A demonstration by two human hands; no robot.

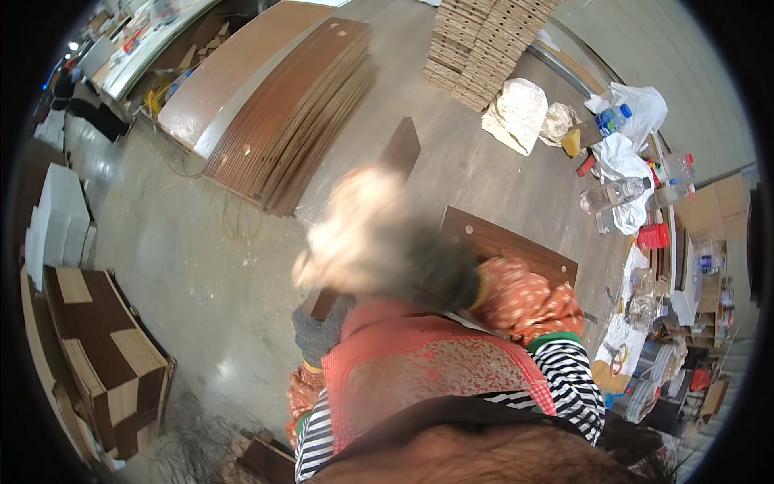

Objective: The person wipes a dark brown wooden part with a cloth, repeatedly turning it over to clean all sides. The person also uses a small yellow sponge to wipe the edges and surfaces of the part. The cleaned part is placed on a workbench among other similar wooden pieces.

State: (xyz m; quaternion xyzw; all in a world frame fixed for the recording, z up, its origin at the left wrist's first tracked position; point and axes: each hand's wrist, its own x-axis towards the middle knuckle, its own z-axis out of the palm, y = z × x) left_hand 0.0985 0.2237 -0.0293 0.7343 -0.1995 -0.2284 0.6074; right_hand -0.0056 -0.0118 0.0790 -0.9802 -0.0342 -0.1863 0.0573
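A narrow brown board (401, 149) slants across in front of me, its middle hidden behind my right arm and a pale cloth. In a grey glove, my left hand (317, 335) grips the board's near end by my apron; its fingers are partly hidden. My right hand (403, 258), dark-gloved and smeared by motion, reaches leftward over the board. With it moves a bunched, blurred pale cloth (351, 230), which it appears to hold. Beside my right forearm, a wider brown panel (516, 246) with small round pale spots lies on the worktop, partly under my orange dotted sleeve.
Stacked brown panels (290, 105) stand at the far left, and drilled boards (484, 48) are piled at the back. White cloths (516, 113) and plastic bottles (613, 195) crowd the worktop's right side. Brown and beige patterned boxes (105, 347) stand on the left floor.
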